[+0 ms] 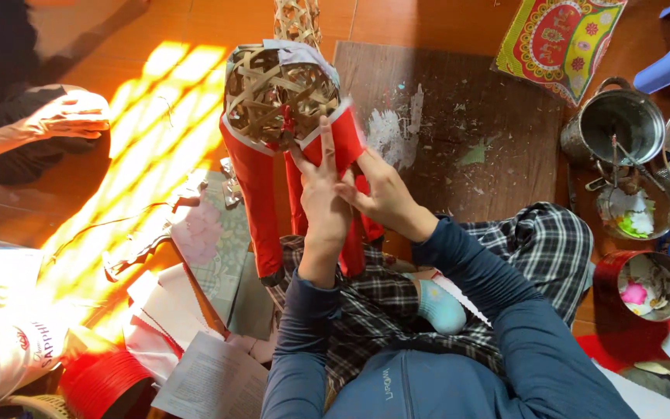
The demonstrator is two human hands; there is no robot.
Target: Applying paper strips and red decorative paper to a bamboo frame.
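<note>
A woven bamboo frame (273,93), rounded at the top, is partly covered with red paper strips (257,194) that hang down toward my lap. My left hand (323,194) lies flat with fingers apart against the red paper on the frame's right side. My right hand (385,194) presses the same red paper (347,140) from the right, fingers closed on its edge. White paper (300,53) covers part of the frame's top. I sit cross-legged in plaid trousers (529,240).
A dark wooden board (467,116) with paper scraps lies ahead. Metal pots (618,124) and bowls of scraps (649,283) stand at the right. Papers (203,372) and a red tin (102,384) lie at the left. Another person's hand (67,116) rests at far left.
</note>
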